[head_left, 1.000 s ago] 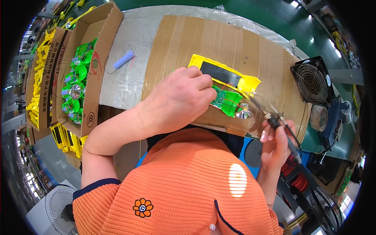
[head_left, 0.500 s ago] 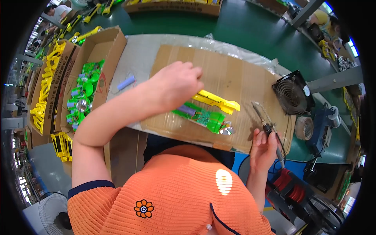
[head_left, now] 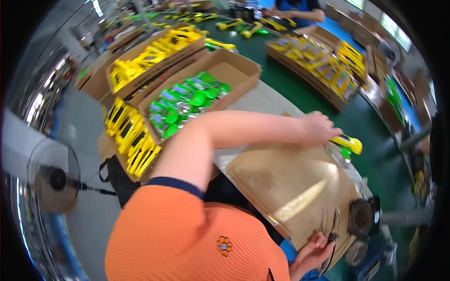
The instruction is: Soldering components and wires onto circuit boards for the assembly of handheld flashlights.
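Note:
My left arm stretches across to the far edge of the bench. At its end my left hand is closed at the near end of a yellow-and-green flashlight body, whose grip is partly hidden by the fingers. Its yellow shell lies over a green part with a shiny reflector below. Nearer to me on the right, my right hand holds a soldering iron with its tip pointing away. Between both hands lies a brown cardboard sheet with a bright glare on it.
To the left, a cardboard box holds green flashlight parts; yellow shells fill another. More yellow pieces stand beside them. A small black fan is at the right. Across the green surface, a person handles yellow pieces.
The view has swung left. My left hand has moved from above the cardboard to the bench's far edge, and the yellow and green parts are there too. My right hand still holds the soldering iron.

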`<state>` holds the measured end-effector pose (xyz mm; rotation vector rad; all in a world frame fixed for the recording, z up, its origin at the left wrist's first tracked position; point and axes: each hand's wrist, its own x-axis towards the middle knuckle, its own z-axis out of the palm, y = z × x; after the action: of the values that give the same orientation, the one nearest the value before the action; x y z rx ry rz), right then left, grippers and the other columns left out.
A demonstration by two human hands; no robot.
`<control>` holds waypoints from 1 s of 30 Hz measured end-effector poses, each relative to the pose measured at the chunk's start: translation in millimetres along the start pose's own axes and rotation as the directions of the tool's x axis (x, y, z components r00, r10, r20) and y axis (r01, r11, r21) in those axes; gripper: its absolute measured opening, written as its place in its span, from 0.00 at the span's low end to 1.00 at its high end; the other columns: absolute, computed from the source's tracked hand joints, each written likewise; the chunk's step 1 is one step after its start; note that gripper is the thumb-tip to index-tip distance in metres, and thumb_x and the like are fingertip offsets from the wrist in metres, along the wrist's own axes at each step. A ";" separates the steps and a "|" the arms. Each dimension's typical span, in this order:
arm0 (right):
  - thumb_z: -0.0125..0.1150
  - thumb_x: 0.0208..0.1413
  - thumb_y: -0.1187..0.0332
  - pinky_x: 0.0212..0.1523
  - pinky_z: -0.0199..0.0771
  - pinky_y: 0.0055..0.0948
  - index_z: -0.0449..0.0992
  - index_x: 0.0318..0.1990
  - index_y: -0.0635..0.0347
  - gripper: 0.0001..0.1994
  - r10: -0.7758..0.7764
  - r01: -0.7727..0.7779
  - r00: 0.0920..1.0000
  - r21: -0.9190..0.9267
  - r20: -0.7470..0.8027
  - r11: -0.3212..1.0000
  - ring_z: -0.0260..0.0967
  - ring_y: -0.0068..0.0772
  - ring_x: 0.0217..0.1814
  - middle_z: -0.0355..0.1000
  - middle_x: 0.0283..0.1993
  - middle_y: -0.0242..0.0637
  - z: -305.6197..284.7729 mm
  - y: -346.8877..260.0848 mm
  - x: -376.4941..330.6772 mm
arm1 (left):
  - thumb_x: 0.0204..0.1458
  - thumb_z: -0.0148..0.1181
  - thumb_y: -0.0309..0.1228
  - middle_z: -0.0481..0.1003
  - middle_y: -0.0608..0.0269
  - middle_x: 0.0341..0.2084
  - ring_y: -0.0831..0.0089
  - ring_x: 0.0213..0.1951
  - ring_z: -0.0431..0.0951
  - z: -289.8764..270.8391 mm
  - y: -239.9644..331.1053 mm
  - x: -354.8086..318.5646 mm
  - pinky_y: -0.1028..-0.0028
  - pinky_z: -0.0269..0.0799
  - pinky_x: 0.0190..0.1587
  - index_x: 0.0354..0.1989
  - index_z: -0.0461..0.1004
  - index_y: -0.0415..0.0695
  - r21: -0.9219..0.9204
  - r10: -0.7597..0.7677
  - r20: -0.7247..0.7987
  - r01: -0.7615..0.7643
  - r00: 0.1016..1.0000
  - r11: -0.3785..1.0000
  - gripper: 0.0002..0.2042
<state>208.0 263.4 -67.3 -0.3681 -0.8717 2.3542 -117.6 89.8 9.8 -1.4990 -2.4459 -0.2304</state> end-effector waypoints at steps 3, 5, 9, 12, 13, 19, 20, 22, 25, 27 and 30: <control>0.51 0.65 0.60 0.55 0.66 0.44 0.69 0.35 0.56 0.11 0.058 -0.060 0.997 -0.035 -0.052 0.998 0.64 0.31 0.33 0.63 0.22 0.29 8.8 -6.4 -7.3 | 0.58 0.55 0.36 0.78 0.54 0.39 0.57 0.45 0.78 57.5 -23.0 75.7 0.59 0.70 0.48 0.55 0.70 0.49 0.123 -0.060 0.010 0.058 0.998 0.991 0.17; 0.50 0.66 0.59 0.55 0.67 0.44 0.69 0.35 0.56 0.11 0.073 -0.075 0.997 -0.095 -0.025 0.993 0.64 0.31 0.34 0.63 0.23 0.29 19.0 -6.3 -7.9 | 0.59 0.53 0.37 0.75 0.50 0.48 0.54 0.51 0.75 74.9 -39.4 90.3 0.52 0.67 0.53 0.59 0.68 0.49 0.069 -0.197 0.140 0.189 0.970 0.980 0.20; 0.51 0.66 0.58 0.52 0.66 0.43 0.69 0.34 0.56 0.12 0.086 -0.091 0.995 -0.107 -0.049 0.990 0.64 0.31 0.33 0.63 0.24 0.29 24.6 -7.9 -7.2 | 0.57 0.58 0.39 0.68 0.46 0.58 0.50 0.60 0.67 48.1 -27.0 83.9 0.43 0.59 0.61 0.67 0.62 0.50 0.051 -0.199 0.030 0.198 0.979 0.979 0.28; 0.53 0.65 0.60 0.51 0.65 0.40 0.69 0.33 0.58 0.12 0.076 -0.088 0.990 -0.098 -0.116 0.991 0.62 0.30 0.32 0.63 0.24 0.31 30.3 -10.3 -7.7 | 0.54 0.63 0.42 0.67 0.48 0.59 0.52 0.61 0.67 -16.0 -13.5 39.3 0.43 0.58 0.62 0.65 0.65 0.49 0.024 -0.009 0.064 0.008 0.998 1.000 0.30; 0.53 0.65 0.59 0.51 0.65 0.39 0.69 0.33 0.58 0.13 0.089 -0.098 0.993 -0.119 -0.081 0.988 0.62 0.30 0.32 0.63 0.24 0.31 33.8 -11.6 -7.1 | 0.53 0.63 0.43 0.70 0.51 0.55 0.54 0.60 0.68 -33.9 -14.0 11.1 0.43 0.59 0.60 0.60 0.70 0.48 0.046 0.017 -0.020 -0.016 1.000 0.999 0.26; 0.57 0.61 0.69 0.39 0.67 0.32 0.70 0.36 0.61 0.06 0.105 -0.104 0.993 -0.020 0.047 0.994 0.60 0.28 0.31 0.64 0.26 0.33 25.6 -10.5 1.0 | 0.53 0.59 0.44 0.78 0.55 0.32 0.55 0.41 0.79 -203.6 -21.3 -233.1 0.57 0.75 0.42 0.33 0.78 0.43 0.265 -0.485 0.205 0.429 0.850 0.864 0.15; 0.57 0.59 0.75 0.30 0.66 0.27 0.71 0.42 0.65 0.06 -0.279 0.303 0.953 -0.435 0.121 0.848 0.60 0.27 0.28 0.65 0.27 0.36 -14.7 7.8 16.0 | 0.54 0.58 0.43 0.78 0.53 0.32 0.53 0.40 0.79 -226.9 -21.6 -274.0 0.55 0.74 0.43 0.31 0.77 0.40 0.299 -0.688 0.312 0.620 0.655 0.726 0.16; 0.56 0.57 0.75 0.25 0.63 0.24 0.71 0.42 0.68 0.07 -0.311 0.324 0.945 -0.434 0.103 0.840 0.59 0.27 0.26 0.66 0.28 0.36 -25.6 13.0 25.6 | 0.54 0.59 0.43 0.79 0.51 0.34 0.53 0.42 0.79 -253.7 -26.4 -372.7 0.56 0.75 0.45 0.36 0.80 0.43 0.406 -0.874 0.319 0.781 0.366 0.475 0.15; 0.55 0.54 0.76 0.20 0.62 0.21 0.72 0.40 0.71 0.08 -0.414 0.333 0.904 -0.433 -0.106 0.838 0.60 0.26 0.25 0.68 0.29 0.37 -40.9 17.9 46.0 | 0.48 0.67 0.43 0.77 0.50 0.46 0.55 0.49 0.77 -265.8 -47.5 -492.2 0.61 0.73 0.52 0.48 0.78 0.44 0.431 -0.991 0.133 0.900 0.009 0.066 0.22; 0.53 0.51 0.75 0.18 0.67 0.19 0.73 0.36 0.73 0.09 -0.459 0.284 0.757 -0.400 -0.465 0.872 0.66 0.25 0.26 0.72 0.32 0.40 -49.0 23.7 61.4 | 0.43 0.70 0.44 0.72 0.48 0.53 0.53 0.55 0.73 -239.4 -79.6 -580.5 0.61 0.71 0.56 0.57 0.72 0.44 0.293 -0.992 -0.109 0.952 -0.059 -0.089 0.31; 0.52 0.50 0.76 0.21 0.69 0.20 0.73 0.37 0.74 0.10 -0.475 0.319 0.792 -0.404 -0.383 0.857 0.67 0.26 0.27 0.73 0.31 0.39 -19.7 25.7 44.9 | 0.32 0.78 0.50 0.58 0.48 0.67 0.51 0.69 0.56 -210.4 -103.8 -626.8 0.48 0.61 0.63 0.69 0.59 0.51 0.238 -0.939 -0.245 0.924 -0.241 -0.300 0.51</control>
<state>170.2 285.4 -101.2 -0.7706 -0.9732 1.6196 90.2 -546.3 20.3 1.1298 -2.7464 0.0174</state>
